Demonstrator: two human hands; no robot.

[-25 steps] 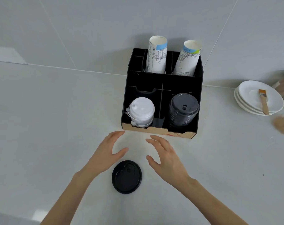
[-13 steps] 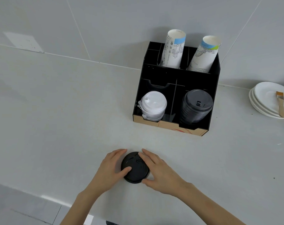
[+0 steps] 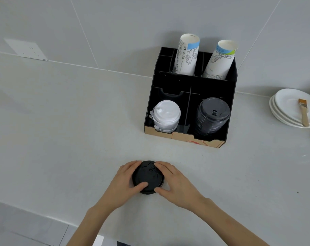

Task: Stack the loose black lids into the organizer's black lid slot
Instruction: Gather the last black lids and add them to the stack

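A loose black lid (image 3: 148,176) lies on the grey counter near its front edge. My left hand (image 3: 123,186) grips its left rim, thumb on the near side. My right hand (image 3: 176,183) grips its right rim, fingers over the top edge. Beyond it stands the black organizer (image 3: 229,96). A tall stack of black lids (image 3: 211,116) fills the organizer's front right slot. In the front left slot sits a shorter stack of white lids (image 3: 165,115).
Two stacks of printed paper cups (image 3: 187,54) lean in the organizer's rear slots. White plates (image 3: 285,103) with a small brush (image 3: 303,110) on top sit at the right. A wall socket (image 3: 26,49) is at far left. The counter's front edge runs just below my wrists.
Both hands came down from hovering near the organizer and closed on the lid's two sides. The view shifted, so the organizer now appears farther away and to the right.
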